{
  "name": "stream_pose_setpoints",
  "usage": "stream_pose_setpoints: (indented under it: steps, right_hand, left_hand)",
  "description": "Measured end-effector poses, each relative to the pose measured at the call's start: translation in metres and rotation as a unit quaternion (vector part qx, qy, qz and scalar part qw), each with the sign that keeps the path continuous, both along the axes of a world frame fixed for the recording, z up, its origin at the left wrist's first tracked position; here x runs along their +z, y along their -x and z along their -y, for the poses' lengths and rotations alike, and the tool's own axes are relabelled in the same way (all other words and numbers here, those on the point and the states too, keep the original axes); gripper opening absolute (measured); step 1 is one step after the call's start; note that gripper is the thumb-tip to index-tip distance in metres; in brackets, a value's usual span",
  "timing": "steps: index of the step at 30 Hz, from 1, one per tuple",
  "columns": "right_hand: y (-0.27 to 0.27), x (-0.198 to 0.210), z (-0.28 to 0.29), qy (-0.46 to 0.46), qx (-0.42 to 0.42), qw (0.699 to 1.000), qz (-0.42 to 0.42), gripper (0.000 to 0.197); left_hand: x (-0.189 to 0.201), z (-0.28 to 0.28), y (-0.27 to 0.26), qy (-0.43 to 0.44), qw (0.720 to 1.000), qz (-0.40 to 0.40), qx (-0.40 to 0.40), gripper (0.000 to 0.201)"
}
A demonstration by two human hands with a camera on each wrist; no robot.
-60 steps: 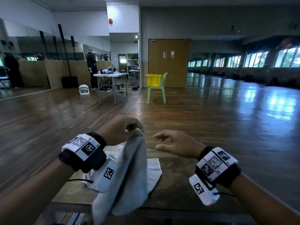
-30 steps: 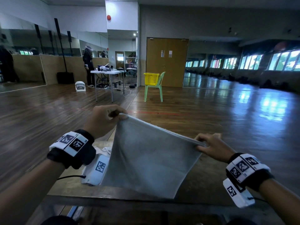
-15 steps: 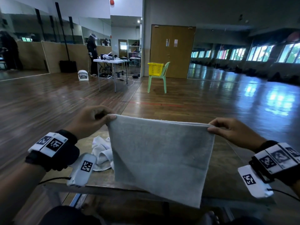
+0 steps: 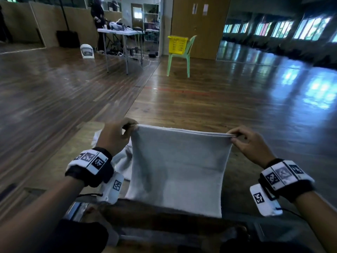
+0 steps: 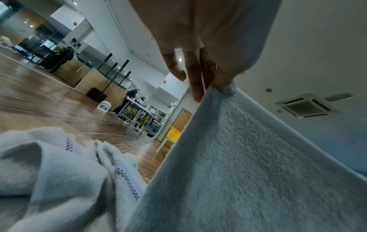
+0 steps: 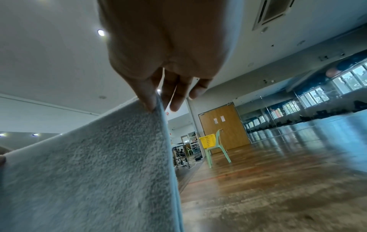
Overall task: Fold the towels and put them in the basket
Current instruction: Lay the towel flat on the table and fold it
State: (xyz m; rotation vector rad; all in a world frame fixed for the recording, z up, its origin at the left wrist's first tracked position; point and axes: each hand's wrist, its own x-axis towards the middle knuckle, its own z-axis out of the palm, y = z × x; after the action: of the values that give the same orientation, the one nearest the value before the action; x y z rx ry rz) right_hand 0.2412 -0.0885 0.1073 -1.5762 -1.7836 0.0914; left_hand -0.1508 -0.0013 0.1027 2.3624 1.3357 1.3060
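I hold a grey towel [image 4: 178,167] stretched in the air above the table, doubled over so two edges meet at the top. My left hand [image 4: 125,133] pinches its top left corner; in the left wrist view the thumb and fingers [image 5: 224,87] clamp the grey towel [image 5: 248,164]. My right hand [image 4: 235,136] pinches the top right corner, and the right wrist view shows that pinch on the grey towel [image 6: 103,164]. A crumpled white towel [image 4: 121,161] with a dark stitched border lies on the table behind my left wrist, the same white towel [image 5: 65,172] filling the left wrist view's lower left. The yellow basket [image 4: 177,44] sits on a green chair far across the room.
The wooden table [image 4: 60,161] stands low in front of me, its near edge under the hanging towel. Open wooden floor stretches to the green chair [image 4: 179,60]. A folding table [image 4: 120,32] with gear and a person beside it stand at the far left.
My left hand first held the towel bunched; the right hand took a corner and both spread it wide. Since half a second ago the view has tilted down and the towel's lower part has sunk toward the table.
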Motion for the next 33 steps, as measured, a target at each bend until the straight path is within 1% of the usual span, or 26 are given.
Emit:
stream_pose_setpoints:
  steps: [2,4,5,6,8,9,10,12,13,15,17,18,20,23,28,30,32,33]
  right_hand:
    - [-0.002,-0.015,-0.006,-0.013,-0.006,1.0,0.009,0.033]
    - [-0.003,-0.033,-0.007,0.004,-0.006,1.0,0.021,0.035]
    - [-0.003,-0.043,-0.005,0.024,-0.001,0.999,0.031,0.036]
    - [-0.002,-0.052,-0.002,0.044,0.01,0.998,0.045,0.039]
    - [0.0,-0.067,0.006,0.097,0.039,0.992,0.073,0.046]
    - [0.002,-0.074,0.01,0.136,0.057,0.986,0.083,0.045]
    - [0.004,-0.081,0.014,0.183,0.072,0.975,0.1,0.04]
    - [0.008,-0.094,0.022,0.28,0.09,0.944,0.148,0.028]
    - [0.01,-0.101,0.026,0.313,0.096,0.929,0.171,0.025]
    - [0.017,-0.111,0.03,0.341,0.107,0.912,0.201,0.019]
    - [0.023,-0.117,0.031,0.341,0.111,0.904,0.234,0.009]
    - [0.024,-0.118,0.031,0.335,0.111,0.902,0.251,0.009]
    - [0.025,-0.119,0.027,0.32,0.107,0.9,0.274,0.013]
    - [0.024,-0.116,0.016,0.299,0.078,0.901,0.305,0.013]
    - [0.009,-0.114,-0.007,0.274,-0.011,0.897,0.346,0.017]
    - [0.0,-0.118,-0.012,0.268,-0.036,0.9,0.342,0.017]
    - [-0.008,-0.119,-0.012,0.254,-0.05,0.913,0.315,0.014]
    - [-0.012,-0.118,-0.011,0.23,-0.058,0.924,0.299,0.013]
  left_hand:
    - [-0.016,-0.003,-0.001,0.015,1.0,-0.025,-0.009,0.008]
    - [-0.035,-0.001,0.001,0.035,0.996,-0.076,-0.028,0.015]
    - [-0.044,0.001,0.003,0.047,0.993,-0.103,-0.041,0.018]
    - [-0.053,0.004,0.005,0.058,0.989,-0.128,-0.052,0.017]
    - [-0.07,0.011,0.01,0.076,0.979,-0.179,-0.064,0.009]
    - [-0.078,0.014,0.014,0.095,0.972,-0.204,-0.07,0.012]
    - [-0.085,0.017,0.018,0.118,0.963,-0.23,-0.076,0.014]
    - [-0.096,0.021,0.024,0.156,0.941,-0.283,-0.097,0.014]
    - [-0.101,0.021,0.027,0.174,0.929,-0.307,-0.109,0.013]
    - [-0.106,0.022,0.028,0.204,0.905,-0.351,-0.128,0.015]
    - [-0.109,0.021,0.023,0.196,0.888,-0.396,-0.129,0.019]
    - [-0.11,0.021,0.019,0.184,0.885,-0.409,-0.127,0.021]
    - [-0.112,0.019,0.011,0.171,0.884,-0.416,-0.13,0.022]
    - [-0.114,0.013,0.0,0.172,0.885,-0.415,-0.125,0.02]
    - [-0.118,0.003,-0.023,0.164,0.894,-0.404,-0.101,0.018]
    - [-0.12,0.0,-0.031,0.155,0.897,-0.404,-0.094,0.018]
    - [-0.12,-0.001,-0.034,0.151,0.904,-0.39,-0.094,0.016]
    - [-0.118,-0.001,-0.034,0.143,0.913,-0.37,-0.095,0.013]
